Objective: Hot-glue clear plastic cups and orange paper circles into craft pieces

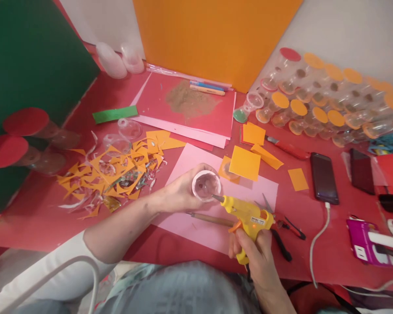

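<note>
here, the left hand [180, 192] curls round a circular, probably plastic cup [205, 185] above flat pink paper [188, 155]; the right hand [258, 253] clasps a yellow glue gun [245, 210], tapered nozzle [218, 198] by the cup's mouth.

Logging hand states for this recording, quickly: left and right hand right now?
Left hand: closed around the cup.
Right hand: closed around the glue gun, its nozzle at the cup's rim.

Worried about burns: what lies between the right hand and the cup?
In the head view, the yellow glue gun, held by the right hand, and a wooden-handled tool.
</note>
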`<state>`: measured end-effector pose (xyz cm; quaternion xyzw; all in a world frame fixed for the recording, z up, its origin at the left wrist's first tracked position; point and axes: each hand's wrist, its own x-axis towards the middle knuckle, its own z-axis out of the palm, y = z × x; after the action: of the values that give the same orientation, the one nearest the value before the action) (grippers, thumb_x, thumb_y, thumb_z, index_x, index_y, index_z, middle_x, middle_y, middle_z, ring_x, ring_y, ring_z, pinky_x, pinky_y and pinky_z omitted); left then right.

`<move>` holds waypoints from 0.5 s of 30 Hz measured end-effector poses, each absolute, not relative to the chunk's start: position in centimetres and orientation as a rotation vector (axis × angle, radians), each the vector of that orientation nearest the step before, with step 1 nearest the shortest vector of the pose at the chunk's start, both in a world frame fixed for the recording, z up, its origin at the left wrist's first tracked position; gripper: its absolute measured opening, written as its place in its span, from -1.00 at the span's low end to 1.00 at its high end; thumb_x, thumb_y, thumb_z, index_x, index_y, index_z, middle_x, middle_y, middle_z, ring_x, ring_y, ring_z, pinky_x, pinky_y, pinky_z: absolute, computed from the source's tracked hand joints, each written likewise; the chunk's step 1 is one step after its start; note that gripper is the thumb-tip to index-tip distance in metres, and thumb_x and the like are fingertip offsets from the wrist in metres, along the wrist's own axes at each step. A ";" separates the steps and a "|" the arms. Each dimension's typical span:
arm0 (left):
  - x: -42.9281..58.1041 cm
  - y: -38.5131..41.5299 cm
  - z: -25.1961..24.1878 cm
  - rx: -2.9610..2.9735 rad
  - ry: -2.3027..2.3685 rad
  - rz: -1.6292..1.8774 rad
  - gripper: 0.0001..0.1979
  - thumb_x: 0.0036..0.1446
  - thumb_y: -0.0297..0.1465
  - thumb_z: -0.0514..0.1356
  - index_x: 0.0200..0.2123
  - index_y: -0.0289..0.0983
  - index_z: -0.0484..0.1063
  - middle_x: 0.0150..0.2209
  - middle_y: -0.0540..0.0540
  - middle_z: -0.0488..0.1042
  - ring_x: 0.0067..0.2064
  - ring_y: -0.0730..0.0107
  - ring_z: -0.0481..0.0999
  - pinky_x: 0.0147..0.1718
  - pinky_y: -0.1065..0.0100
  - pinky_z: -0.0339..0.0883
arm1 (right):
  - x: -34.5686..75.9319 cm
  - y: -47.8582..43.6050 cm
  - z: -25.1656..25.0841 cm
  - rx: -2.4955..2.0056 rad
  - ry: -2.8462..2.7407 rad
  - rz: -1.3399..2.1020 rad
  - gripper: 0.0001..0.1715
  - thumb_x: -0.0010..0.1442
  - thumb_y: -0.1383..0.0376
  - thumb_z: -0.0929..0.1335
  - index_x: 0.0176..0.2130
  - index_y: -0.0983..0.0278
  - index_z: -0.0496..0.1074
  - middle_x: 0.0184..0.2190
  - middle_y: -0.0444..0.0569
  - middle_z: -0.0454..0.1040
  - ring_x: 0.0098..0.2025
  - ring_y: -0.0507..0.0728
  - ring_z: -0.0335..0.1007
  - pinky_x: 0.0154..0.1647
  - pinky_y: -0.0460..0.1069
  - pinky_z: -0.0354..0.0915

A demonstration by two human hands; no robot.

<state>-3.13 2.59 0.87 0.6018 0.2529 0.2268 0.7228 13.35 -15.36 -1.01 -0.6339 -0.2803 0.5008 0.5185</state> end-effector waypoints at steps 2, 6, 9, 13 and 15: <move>-3.1 2.6 0.8 1.329 0.546 0.505 -0.63 0.00 -0.35 0.38 -0.19 -0.22 0.29 -0.29 0.00 0.46 -0.30 0.44 0.44 -0.28 0.37 0.36 | 13.4 -15.4 -1.1 -1.532 -0.680 1.210 -0.55 0.28 0.06 0.45 -0.52 0.22 0.36 -0.67 -0.18 0.38 -0.65 0.03 0.38 -0.59 -0.09 0.37; -2.9 2.6 0.7 1.344 0.563 0.512 -0.64 0.00 -0.34 0.38 -0.20 -0.23 0.30 -0.29 0.00 0.46 -0.31 0.45 0.43 -0.29 0.37 0.37 | 13.5 -15.3 -1.1 -1.541 -0.689 1.218 -0.53 0.28 0.07 0.44 -0.54 0.23 0.35 -0.67 -0.18 0.38 -0.65 0.02 0.38 -0.58 -0.09 0.36; -2.9 2.5 0.5 1.351 0.559 0.518 -0.66 0.02 -0.34 0.38 -0.20 -0.24 0.31 -0.28 -0.01 0.45 -0.31 0.45 0.42 -0.32 0.39 0.37 | 13.4 -15.2 -1.0 -1.539 -0.688 1.218 -0.51 0.26 0.05 0.45 -0.56 0.23 0.34 -0.68 -0.17 0.36 -0.66 0.02 0.36 -0.59 -0.09 0.35; -3.1 2.3 0.2 1.371 0.538 0.532 -0.67 0.06 -0.33 0.39 -0.19 -0.24 0.33 -0.26 -0.02 0.46 -0.30 0.45 0.43 -0.30 0.38 0.38 | 13.2 -15.2 -1.0 -1.544 -0.621 1.209 -0.52 0.24 0.03 0.46 -0.54 0.23 0.35 -0.68 -0.18 0.36 -0.64 0.04 0.38 -0.58 -0.08 0.35; -3.1 2.2 0.2 1.388 0.546 0.532 -0.67 0.06 -0.31 0.39 -0.20 -0.25 0.34 -0.20 -0.06 0.47 -0.25 0.41 0.47 -0.25 0.35 0.40 | 13.2 -15.3 -1.0 -1.536 -0.577 1.191 -0.53 0.24 0.02 0.46 -0.53 0.22 0.36 -0.67 -0.19 0.36 -0.65 0.04 0.37 -0.59 -0.07 0.35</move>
<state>-3.12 2.23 0.16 0.6238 0.2453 0.2392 0.7025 13.18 -15.26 -1.03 -0.6431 -0.2416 0.4987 0.5286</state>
